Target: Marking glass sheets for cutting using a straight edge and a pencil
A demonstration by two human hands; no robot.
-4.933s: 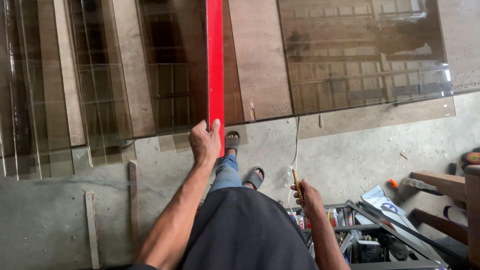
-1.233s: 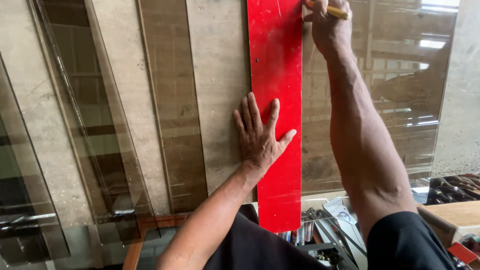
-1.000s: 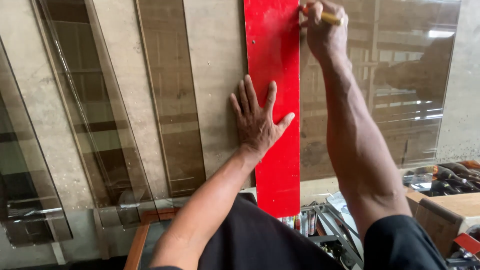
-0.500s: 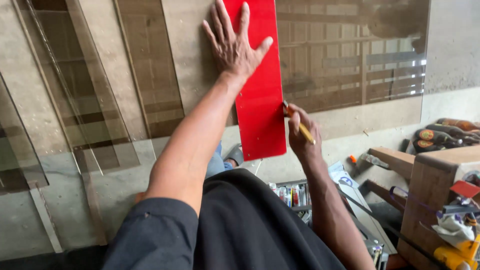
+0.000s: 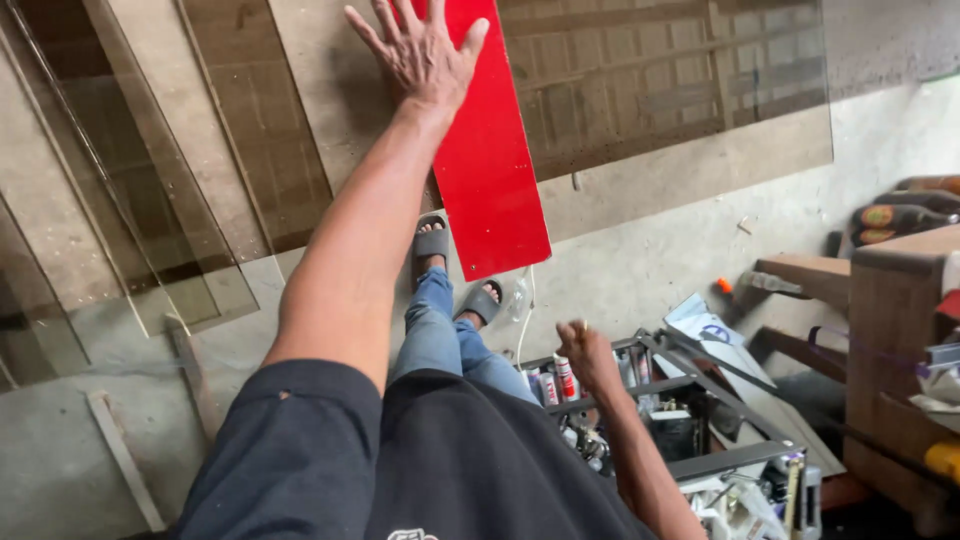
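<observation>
Left grip (image 5: 425, 55) flat on one red straightedge (image 5: 487, 160) (unclasped)

The straightedge (image 5: 485, 150) under the left hand (image 5: 420, 50) is a plain bright red with no markings. The glass sheet (image 5: 660, 80) beneath it is tinted smoky brown and carries a faint grid of reflected lines. The strips of glass (image 5: 150, 200) to the left share the same brown tint. The floor (image 5: 650, 260) is pale grey concrete. The person's jeans (image 5: 440, 340) are blue, the sandals (image 5: 432, 242) grey, and the shirt (image 5: 440, 460) black.
</observation>
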